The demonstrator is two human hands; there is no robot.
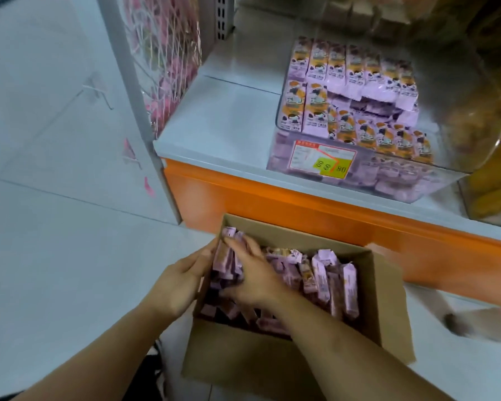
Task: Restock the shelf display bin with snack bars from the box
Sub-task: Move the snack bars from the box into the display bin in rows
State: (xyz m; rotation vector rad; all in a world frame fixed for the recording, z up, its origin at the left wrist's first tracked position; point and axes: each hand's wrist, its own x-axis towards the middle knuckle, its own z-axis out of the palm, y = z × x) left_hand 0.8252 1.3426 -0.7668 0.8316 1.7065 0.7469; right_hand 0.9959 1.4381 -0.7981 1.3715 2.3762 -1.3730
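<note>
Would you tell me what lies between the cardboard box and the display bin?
In the head view, only the shelf's orange front and white ledge separate box and bin.

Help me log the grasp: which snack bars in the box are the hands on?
The bunch at the box's far-left corner, pressed between the left hand and right hand. The bars standing along the right side are untouched.

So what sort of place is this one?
Most likely a small retail shop: a clear display bin of snack bars with a price label on an orange-edged shelf, and a cardboard restock box.
</note>
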